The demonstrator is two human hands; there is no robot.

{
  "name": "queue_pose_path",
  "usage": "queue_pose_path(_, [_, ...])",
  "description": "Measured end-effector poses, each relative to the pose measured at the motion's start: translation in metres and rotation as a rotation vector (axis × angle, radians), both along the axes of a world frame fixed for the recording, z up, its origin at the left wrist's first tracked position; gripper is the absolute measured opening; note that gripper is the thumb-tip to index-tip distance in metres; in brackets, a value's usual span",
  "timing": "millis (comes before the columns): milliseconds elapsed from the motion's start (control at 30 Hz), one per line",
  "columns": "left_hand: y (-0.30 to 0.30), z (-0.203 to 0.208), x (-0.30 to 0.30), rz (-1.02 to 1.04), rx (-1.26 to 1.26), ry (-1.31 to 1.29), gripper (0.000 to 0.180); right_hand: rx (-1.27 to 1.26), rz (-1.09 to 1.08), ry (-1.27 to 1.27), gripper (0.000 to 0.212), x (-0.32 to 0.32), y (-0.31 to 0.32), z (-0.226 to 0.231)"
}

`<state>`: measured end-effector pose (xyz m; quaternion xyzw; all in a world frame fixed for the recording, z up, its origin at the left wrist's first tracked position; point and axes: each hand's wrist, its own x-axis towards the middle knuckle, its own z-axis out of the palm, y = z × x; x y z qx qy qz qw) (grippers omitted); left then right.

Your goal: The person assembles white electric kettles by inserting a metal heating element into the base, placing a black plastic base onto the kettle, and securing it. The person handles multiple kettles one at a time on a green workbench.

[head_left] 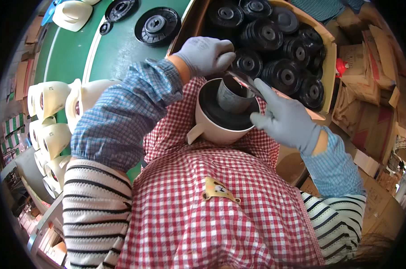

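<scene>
White cup (224, 136): against red-checked apron (180, 179), just off ctr toward 1 o'clock on my feed, mouth up; stubby lug (195, 133) at its 8 o'clock.
Grey cylinder (232, 102): inside cup, w/ dark strip (251, 87) at its rim.
L hand (205, 56): 12 o'clock, grey glove, wrist bent, fingers curled by strip's upper end; can't tell from here if it's grasping.
R hand (286, 114): btwn 2 & 3 o'clock, index finger extended at strip's lower end, thumb spread away; firm hold or light touch, can't tell.
Writing: pale print on L glove's back, small mark on a white shell (55, 101) at 10 o'clock; both too tiny for me to read.
Black discs (286, 76): stacked in carton (331, 60), 1–2 o'clock.
</scene>
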<state>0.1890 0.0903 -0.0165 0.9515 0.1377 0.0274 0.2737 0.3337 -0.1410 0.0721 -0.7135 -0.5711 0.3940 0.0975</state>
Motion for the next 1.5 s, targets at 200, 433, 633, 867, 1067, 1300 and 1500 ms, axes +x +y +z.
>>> queue_pose_path(200, [-0.019,0.074,-0.070,-0.107,0.403,-0.576,0.049,0.312,-0.510,0.245,0.042,0.016,-0.014,-0.043])
queue_pose_path(433, [-0.087,-0.005,-0.138,-0.533,0.508,-0.070,0.043,0.300,-1.062,0.712,0.025,0.008,-0.019,-0.072])
queue_pose_path(633, [-0.042,0.023,-0.150,0.002,-0.325,-0.262,0.032,0.368,-1.055,0.718,0.024,-0.015,-0.063,-0.084])
queue_pose_path(867, [-0.011,0.084,-0.195,0.592,-1.090,-0.644,0.058,0.320,-1.140,0.768,0.020,-0.020,-0.059,-0.107])
queue_pose_path(1067, [0.086,0.146,-0.277,0.634,-0.862,-0.911,0.038,0.278,-1.031,0.731,0.021,-0.035,-0.022,-0.076])
queue_pose_path(1300, [0.238,0.081,-0.365,1.211,-1.156,-1.291,0.036,0.196,-1.006,0.663,0.027,-0.039,0.007,-0.094])
queue_pose_path(1500, [0.293,-0.009,-0.360,1.339,-0.788,-1.270,0.034,0.164,-1.099,0.630,0.028,-0.033,0.009,-0.098])
